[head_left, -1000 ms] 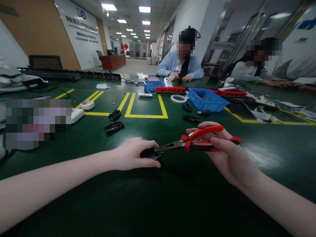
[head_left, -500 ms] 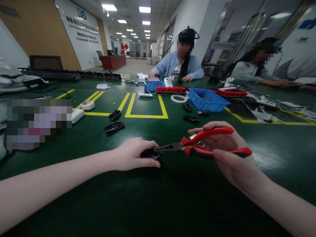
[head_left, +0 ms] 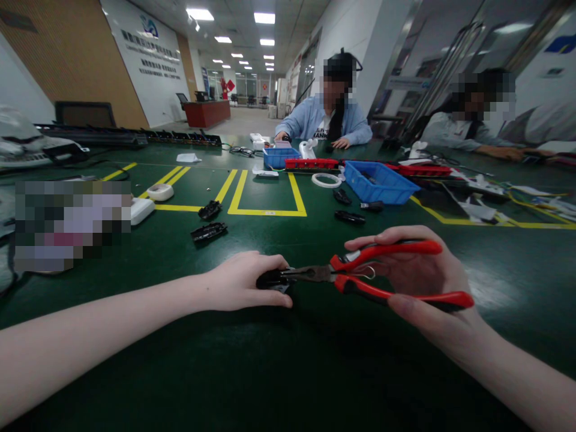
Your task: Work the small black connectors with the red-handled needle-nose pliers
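My left hand [head_left: 247, 280] is closed round a small black plastic part [head_left: 272, 279] just above or on the green table; its fingers hide much of the part. From the right, my right hand [head_left: 423, 276] grips red-handled long-nose pliers [head_left: 346, 270], fingers on the upper handle and thumb on the lower one. The handles are spread. The narrow tips of the pliers reach the black part at my left fingertips; whether they bite on it I cannot tell. Two similar black plastic pieces [head_left: 209, 231] lie beyond my left hand.
Further black parts [head_left: 350, 216] lie near a blue bin [head_left: 380, 187]. A second blue bin [head_left: 281, 157], a white ring [head_left: 326, 180] and red strips [head_left: 311, 163] stand farther back. Yellow tape [head_left: 267, 212] marks the green table. Two people [head_left: 326, 117] sit across it.
My right hand and the pliers' handles have shifted slightly right and down, and the handles look a little wider apart. My left hand stays in place with the black part.
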A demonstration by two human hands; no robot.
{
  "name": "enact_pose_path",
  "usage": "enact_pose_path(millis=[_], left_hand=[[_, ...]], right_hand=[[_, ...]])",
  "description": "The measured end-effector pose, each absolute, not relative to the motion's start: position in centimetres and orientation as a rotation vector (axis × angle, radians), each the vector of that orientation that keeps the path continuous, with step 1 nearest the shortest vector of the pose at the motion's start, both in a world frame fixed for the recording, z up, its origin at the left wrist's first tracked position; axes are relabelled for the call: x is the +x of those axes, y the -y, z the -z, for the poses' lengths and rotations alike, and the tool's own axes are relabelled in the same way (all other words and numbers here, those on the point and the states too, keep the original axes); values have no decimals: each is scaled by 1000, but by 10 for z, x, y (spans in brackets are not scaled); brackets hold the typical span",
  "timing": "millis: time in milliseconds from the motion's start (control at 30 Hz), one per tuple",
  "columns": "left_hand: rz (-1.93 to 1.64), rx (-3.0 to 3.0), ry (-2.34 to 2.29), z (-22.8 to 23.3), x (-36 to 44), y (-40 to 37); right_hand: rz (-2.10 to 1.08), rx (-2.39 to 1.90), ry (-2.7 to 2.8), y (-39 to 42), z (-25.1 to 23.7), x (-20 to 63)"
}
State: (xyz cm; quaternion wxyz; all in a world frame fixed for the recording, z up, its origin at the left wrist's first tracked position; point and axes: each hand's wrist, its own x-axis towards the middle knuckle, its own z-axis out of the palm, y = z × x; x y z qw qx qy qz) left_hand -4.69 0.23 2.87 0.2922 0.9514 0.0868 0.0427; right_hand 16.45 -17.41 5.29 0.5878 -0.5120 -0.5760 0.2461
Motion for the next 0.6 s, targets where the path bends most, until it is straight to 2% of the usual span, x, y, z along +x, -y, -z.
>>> enact_pose_path(millis=[600], left_hand=[[-135,2536,-214,-28,-47,-3]], right_hand=[[-541,-1192,1403,174,-52,165]])
